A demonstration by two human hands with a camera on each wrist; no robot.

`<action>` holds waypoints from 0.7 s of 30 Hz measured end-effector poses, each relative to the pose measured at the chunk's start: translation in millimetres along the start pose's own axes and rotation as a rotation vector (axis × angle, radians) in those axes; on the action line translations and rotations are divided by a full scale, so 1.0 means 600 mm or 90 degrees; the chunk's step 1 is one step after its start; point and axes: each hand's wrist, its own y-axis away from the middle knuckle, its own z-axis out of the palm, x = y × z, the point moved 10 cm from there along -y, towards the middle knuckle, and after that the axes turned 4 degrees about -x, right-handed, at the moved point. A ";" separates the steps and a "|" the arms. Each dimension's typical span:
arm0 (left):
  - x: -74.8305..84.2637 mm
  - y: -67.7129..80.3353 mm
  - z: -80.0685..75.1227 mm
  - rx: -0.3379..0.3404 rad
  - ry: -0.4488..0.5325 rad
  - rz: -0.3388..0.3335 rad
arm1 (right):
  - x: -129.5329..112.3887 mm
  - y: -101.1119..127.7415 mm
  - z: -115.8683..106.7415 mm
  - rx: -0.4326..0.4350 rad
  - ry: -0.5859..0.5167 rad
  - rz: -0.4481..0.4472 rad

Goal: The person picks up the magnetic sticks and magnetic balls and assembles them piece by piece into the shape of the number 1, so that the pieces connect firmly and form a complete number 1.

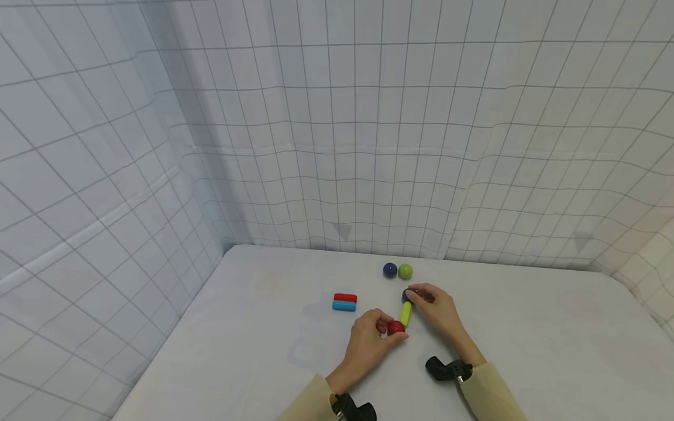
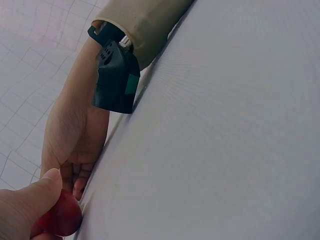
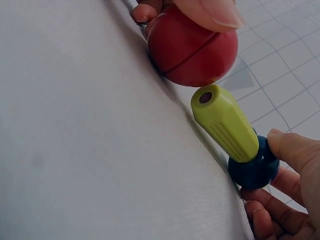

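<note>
Thumb and fingers of my left hand (image 1: 365, 339) pinch a red ball (image 1: 396, 328), which a seam crosses in the right wrist view. My right hand (image 1: 438, 311) holds a dark blue ball (image 3: 253, 170) between thumb and fingers. Against that blue ball sits one end of a yellow-green stick (image 1: 406, 314), with flat sides and a dark spot in its free end (image 3: 205, 97). That free end points at the red ball and lies very close to it; whether they touch I cannot tell. Both hands work low over the white table.
Left of the hands, a red stick (image 1: 345, 297) and a blue stick (image 1: 344, 306) lie side by side. Farther back, another dark blue ball (image 1: 389, 270) stands beside a green ball (image 1: 405, 271). Grid-patterned white curtains (image 1: 368, 146) rise behind the table (image 1: 237, 351).
</note>
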 end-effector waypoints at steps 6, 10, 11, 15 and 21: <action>-0.001 0.000 0.001 -0.003 0.005 -0.004 | -0.001 0.000 0.000 -0.004 0.004 0.003; -0.004 -0.001 0.003 -0.007 0.005 -0.010 | -0.002 0.000 0.000 -0.004 0.008 0.003; -0.004 -0.001 0.003 -0.007 0.005 -0.010 | -0.002 0.000 0.000 -0.004 0.007 0.004; -0.004 0.000 0.003 -0.007 0.004 -0.011 | -0.003 0.000 0.000 -0.004 0.007 0.002; -0.002 0.000 0.003 -0.003 0.000 -0.004 | -0.003 0.001 0.000 -0.007 0.005 0.002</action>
